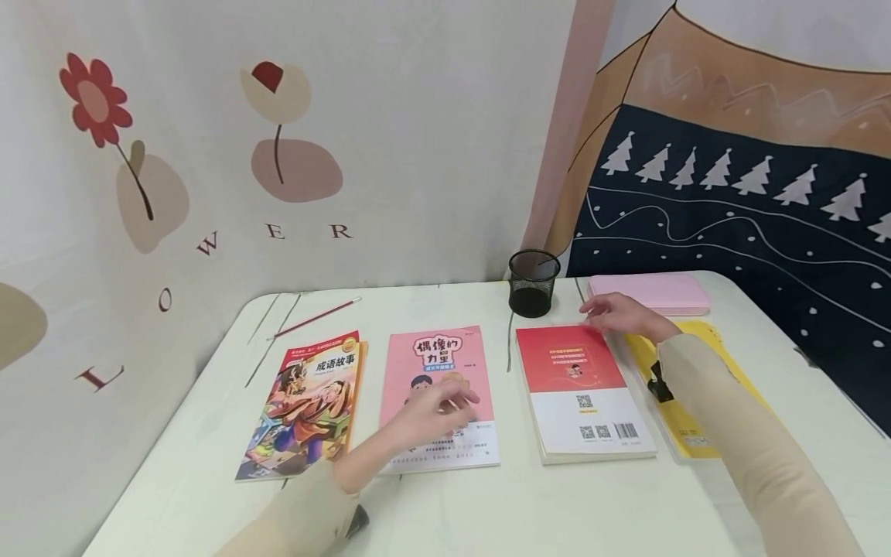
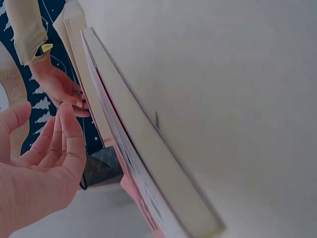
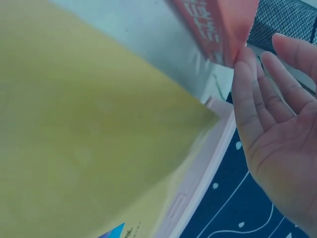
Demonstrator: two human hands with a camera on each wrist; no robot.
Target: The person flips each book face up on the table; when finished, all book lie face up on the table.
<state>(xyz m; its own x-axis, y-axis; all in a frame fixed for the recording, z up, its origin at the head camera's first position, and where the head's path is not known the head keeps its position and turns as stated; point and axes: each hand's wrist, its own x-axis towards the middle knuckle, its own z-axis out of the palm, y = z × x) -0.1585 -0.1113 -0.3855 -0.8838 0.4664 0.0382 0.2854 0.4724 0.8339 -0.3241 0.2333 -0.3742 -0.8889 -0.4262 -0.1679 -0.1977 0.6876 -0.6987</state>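
Note:
My left hand (image 1: 431, 414) hovers over the pink and white book (image 1: 404, 352), covering part of its cover; the fingers are relaxed and hold nothing. In the left wrist view, the thumb stands apart from loosely bent fingers (image 2: 74, 131), beside the book's edge. My right hand (image 1: 623, 316) is at the far right corner of the red and white book (image 1: 592, 394), which lies back cover up. In the right wrist view its relaxed fingers (image 3: 242, 82) are right at that red corner (image 3: 235, 29). Under the right forearm lies a yellow book (image 1: 685, 418).
An illustrated storybook (image 1: 306, 418) lies left of the pink one, with a red pencil (image 1: 313, 319) behind it. A black mesh pen holder (image 1: 532, 290) stands at the back of the table (image 1: 557, 510). Right of it lies a pink case (image 1: 650, 292).

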